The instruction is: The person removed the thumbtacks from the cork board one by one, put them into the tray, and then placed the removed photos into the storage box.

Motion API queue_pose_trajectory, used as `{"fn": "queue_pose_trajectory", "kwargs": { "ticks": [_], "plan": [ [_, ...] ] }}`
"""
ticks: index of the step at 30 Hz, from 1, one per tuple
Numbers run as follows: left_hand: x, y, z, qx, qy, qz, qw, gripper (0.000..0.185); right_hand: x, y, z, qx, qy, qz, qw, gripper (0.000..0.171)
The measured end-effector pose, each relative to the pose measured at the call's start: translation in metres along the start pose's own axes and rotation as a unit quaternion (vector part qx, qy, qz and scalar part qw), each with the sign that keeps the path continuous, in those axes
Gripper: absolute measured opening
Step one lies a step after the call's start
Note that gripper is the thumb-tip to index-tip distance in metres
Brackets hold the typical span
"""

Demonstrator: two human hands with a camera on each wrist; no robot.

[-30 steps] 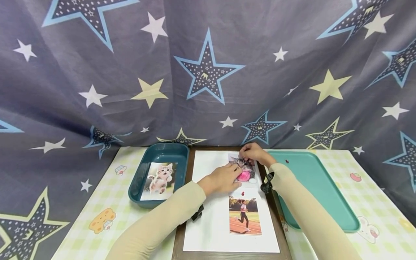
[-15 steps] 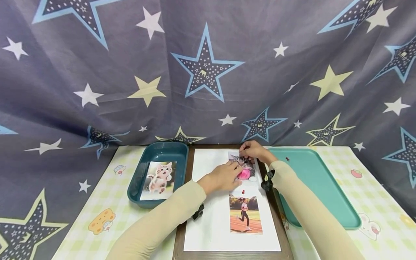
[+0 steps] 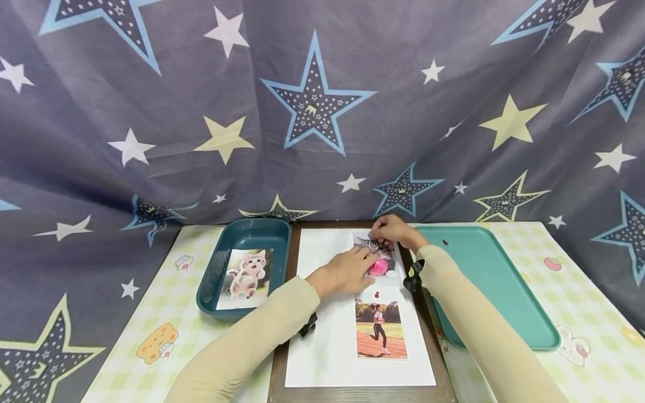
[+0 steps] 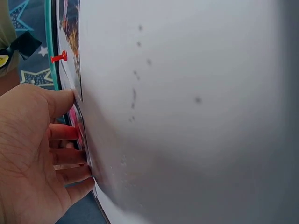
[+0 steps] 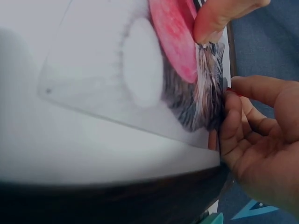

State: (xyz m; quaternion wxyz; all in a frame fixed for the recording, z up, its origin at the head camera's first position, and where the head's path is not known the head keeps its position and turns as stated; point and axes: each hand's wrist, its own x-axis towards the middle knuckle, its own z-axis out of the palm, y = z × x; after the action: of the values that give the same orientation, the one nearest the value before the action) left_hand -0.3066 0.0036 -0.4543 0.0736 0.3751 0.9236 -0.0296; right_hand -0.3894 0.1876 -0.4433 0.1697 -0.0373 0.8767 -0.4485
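Note:
A cat photo (image 3: 387,261) with a pink ball lies at the top right of a white board (image 3: 322,336) in a brown frame. My left hand (image 3: 364,259) presses flat on the photo's left side, fingers straight (image 4: 70,140). My right hand (image 3: 378,233) sits at the photo's top edge, fingers curled, pinching a small red pushpin (image 5: 228,90) against it. In the right wrist view the cat photo (image 5: 187,93) fills the middle, with a left fingertip (image 5: 210,23) on the pink ball. Below it a runner photo (image 3: 380,330) is held by a red pin (image 3: 376,294).
A light teal tray (image 3: 494,291) lies right of the board with one red pushpin (image 3: 445,243) in it. A dark teal bin (image 3: 252,230) on the left holds a kitten photo (image 3: 246,277). A star-printed curtain hangs close behind the checked table.
Both hands stay on the cat photo; the left fingers have crept slightly up it. The head view has shifted a little.

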Motion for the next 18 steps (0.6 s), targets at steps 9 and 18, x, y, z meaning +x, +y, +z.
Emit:
{"fn": "queue_pose_trajectory", "kwargs": {
  "ticks": [9,18],
  "plan": [
    [-0.0008,0.0016,-0.0035,-0.005,-0.006,-0.004,1.0,0.062,-0.0017,-0.0014,-0.0024,-0.001,-0.003,0.0,1.0,0.015],
    [0.0013,0.0014,-0.0018,-0.009,-0.006,-0.002,0.9999,0.062,-0.0016,0.0002,-0.0019,0.005,-0.003,0.001,1.0,0.012]
  ]
}}
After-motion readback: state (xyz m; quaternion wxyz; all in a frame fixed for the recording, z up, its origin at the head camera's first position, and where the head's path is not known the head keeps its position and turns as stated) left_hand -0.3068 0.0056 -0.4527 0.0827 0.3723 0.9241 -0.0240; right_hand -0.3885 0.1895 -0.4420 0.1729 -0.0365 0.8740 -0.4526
